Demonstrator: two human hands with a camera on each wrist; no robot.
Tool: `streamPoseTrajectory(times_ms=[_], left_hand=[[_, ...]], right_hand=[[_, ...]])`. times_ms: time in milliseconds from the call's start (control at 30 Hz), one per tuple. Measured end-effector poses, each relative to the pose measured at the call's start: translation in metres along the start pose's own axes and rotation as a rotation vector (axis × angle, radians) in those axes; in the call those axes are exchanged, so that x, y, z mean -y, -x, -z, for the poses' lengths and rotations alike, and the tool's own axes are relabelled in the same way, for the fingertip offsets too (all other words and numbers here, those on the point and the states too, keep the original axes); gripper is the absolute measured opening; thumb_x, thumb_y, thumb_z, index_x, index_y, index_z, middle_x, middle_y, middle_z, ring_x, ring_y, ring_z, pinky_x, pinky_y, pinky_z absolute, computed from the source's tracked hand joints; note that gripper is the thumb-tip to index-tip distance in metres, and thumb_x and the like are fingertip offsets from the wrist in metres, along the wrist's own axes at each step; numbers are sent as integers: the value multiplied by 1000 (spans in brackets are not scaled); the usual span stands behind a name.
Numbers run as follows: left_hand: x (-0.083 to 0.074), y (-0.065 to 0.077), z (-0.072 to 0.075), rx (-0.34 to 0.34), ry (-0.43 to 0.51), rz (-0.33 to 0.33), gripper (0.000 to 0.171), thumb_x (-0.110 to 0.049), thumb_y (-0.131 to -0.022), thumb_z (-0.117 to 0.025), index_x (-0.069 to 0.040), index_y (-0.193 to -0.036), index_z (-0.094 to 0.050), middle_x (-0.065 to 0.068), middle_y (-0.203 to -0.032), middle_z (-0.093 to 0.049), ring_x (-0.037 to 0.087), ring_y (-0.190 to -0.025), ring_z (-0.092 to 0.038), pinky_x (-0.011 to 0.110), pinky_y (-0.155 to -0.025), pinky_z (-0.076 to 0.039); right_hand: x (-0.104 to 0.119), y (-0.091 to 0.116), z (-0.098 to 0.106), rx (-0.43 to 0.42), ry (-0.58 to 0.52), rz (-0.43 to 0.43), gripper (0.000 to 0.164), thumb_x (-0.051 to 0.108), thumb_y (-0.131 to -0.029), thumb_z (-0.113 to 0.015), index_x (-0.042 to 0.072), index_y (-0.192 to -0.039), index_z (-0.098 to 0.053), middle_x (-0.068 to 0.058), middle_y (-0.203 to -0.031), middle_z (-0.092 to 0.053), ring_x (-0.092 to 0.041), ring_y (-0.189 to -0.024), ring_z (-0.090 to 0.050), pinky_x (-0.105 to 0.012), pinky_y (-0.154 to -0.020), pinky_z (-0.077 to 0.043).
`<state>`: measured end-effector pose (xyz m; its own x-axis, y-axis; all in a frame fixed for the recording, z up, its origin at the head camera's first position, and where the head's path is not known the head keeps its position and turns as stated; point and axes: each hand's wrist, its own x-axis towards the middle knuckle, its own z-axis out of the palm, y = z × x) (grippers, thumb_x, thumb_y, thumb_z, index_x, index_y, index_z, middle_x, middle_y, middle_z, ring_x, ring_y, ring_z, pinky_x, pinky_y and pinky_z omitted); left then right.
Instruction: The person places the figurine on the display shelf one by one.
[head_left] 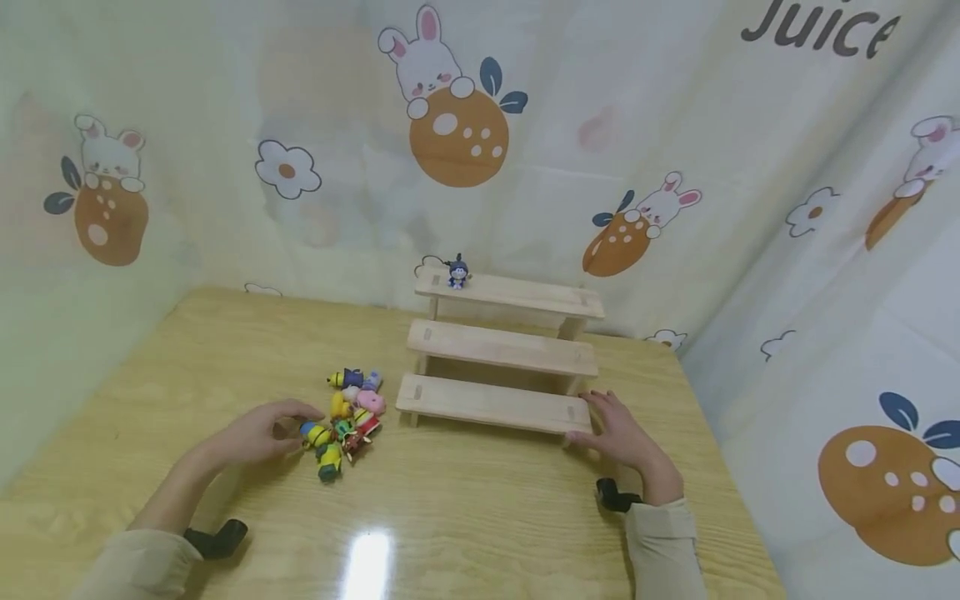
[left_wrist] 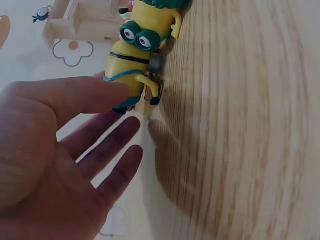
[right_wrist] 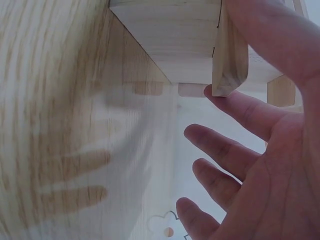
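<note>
My left hand (head_left: 258, 433) is at the near left edge of a heap of small toy figures. Its thumb and forefinger pinch a yellow minion figure (left_wrist: 131, 67) by the blue lower part; the other fingers are spread loosely. Against that minion lies another yellow minion with green goggles (left_wrist: 152, 22). My right hand (head_left: 618, 429) grips the right end of the lowest step of a three-tier wooden display stand (head_left: 495, 404). Its thumb is at the front edge and its forefinger at the back edge (right_wrist: 230, 65), with the remaining fingers extended.
On the top step, towards the left, stands a small dark-blue figure (head_left: 457, 273). More figures lie in the heap, among them a pink one (head_left: 371, 402) and a purple one (head_left: 372, 381). A printed curtain (head_left: 337, 225) hangs behind the wooden table (head_left: 465, 517).
</note>
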<state>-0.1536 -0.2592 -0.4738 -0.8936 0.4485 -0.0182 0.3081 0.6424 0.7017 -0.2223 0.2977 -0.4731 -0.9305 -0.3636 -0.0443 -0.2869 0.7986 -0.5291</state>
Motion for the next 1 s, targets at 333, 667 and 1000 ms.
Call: streamPoseTrajectory(times_ms=[333,667,1000], left_hand=[[-3,-5,-17,7,-146,-88,43,-13,-79,-74,-15,-120,-59,6,-124,-59,35,-119,-52,58,-102,-38],[-7,-7,-13,-46,-230,-110,33,-8,-78,-74,-19,-107,-64,-2,-110,-63,25,-107,-59,49,-93,-48],[2,-8,-14,-127,-151,-17,33,-21,-81,-74,-15,-111,-64,1,-112,-66,25,-105,-61,46,-89,-51]], right_hand=[[-3,3,0,1,0,-3,85,47,-83,-69,-5,-141,-36,-29,-148,-31,-53,-139,-11,-70,-106,-20],[3,-2,0,4,-13,2,85,49,-82,-68,-3,-142,-36,-29,-148,-32,-52,-139,-12,-68,-108,-19],[-2,2,2,-2,-6,-23,84,48,-82,-69,-2,-142,-37,-28,-148,-31,-52,-139,-11,-68,-108,-20]])
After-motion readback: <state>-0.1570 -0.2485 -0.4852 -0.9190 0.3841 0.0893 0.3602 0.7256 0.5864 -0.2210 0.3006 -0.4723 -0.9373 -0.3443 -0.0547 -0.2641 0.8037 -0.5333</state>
